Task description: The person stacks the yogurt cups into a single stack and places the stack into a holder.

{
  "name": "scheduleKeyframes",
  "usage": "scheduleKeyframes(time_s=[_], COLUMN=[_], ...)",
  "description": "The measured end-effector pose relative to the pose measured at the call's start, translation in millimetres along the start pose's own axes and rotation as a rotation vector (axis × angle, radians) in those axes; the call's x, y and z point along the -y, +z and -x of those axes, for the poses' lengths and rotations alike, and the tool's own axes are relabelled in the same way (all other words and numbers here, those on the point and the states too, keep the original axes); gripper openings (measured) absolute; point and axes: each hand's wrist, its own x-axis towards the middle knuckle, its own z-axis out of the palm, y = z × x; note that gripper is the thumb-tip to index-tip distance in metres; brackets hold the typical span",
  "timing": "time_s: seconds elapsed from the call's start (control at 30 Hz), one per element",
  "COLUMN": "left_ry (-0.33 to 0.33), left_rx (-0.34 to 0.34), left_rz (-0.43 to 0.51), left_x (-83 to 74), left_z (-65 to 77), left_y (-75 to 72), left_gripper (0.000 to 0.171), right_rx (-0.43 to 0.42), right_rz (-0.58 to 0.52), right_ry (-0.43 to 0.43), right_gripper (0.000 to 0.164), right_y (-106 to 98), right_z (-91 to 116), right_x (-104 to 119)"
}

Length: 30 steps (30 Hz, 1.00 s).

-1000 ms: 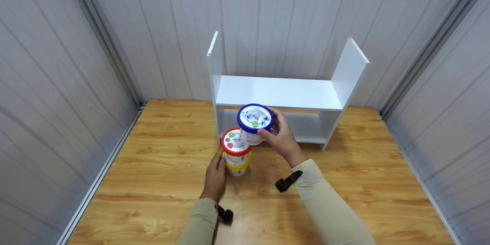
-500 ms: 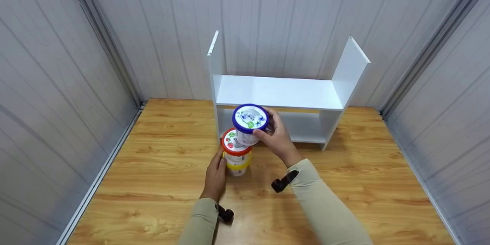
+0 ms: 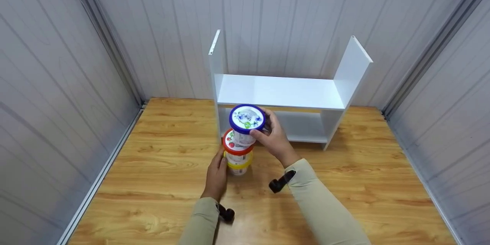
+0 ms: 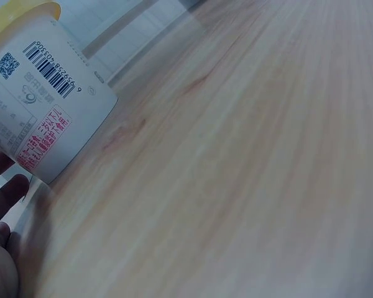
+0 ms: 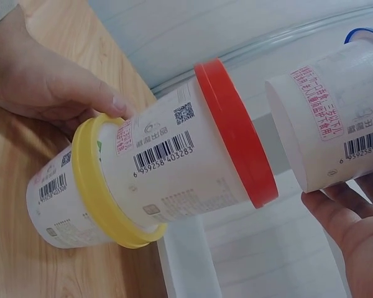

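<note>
At one o'clock from the red-lidded tub (image 3: 237, 154), just clear, the right hand's (image 3: 276, 140) fingers clamp the blue-lidded tub (image 3: 247, 119). At seven, the left hand's (image 3: 216, 177) fingers cup the yellow-lidded tub (image 5: 89, 186) below, likely for steadiness.

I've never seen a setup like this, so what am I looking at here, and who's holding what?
There's no robot: a person works bare-handed. The wide pictures come from a camera worn on the head, looking down; the two close-ups come from small black cameras worn on the wrists. On the wooden surface stands a yellow-lidded tub, with a red-lidded tub stacked on it. The left hand rests against that stack. The right hand holds a blue-lidded tub above it, not touching. Behind stands a white shelf.
</note>
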Motion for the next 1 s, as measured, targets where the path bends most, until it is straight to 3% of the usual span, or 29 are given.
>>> scheduleKeyframes(time_s=[0.2,0.53,0.6,1.0], left_ry=[0.027,-0.003,-0.008,-0.033], left_rx=[0.006,0.007,0.016,0.006], left_rz=[-0.009,0.007,0.001,0.005], left_x=[1.6,2.2,-5.0,-0.6], left_z=[-0.7,-1.7,0.3,-0.8], left_y=[-0.7,0.1,-1.2,-0.2], left_gripper=[0.050,0.048,0.048,0.047], right_rx=[0.026,0.031,0.026,0.028], right_rz=[-0.040,-0.063,-0.059,-0.026], right_ry=[0.002,0.046,0.054,0.050], right_gripper=[0.084,0.096,0.098,0.093], right_y=[2.8,8.4,9.5,14.8], right_z=[-1.0,-1.2,-1.4,-3.5], right_x=[-1.9,-5.7,-6.3,-8.3])
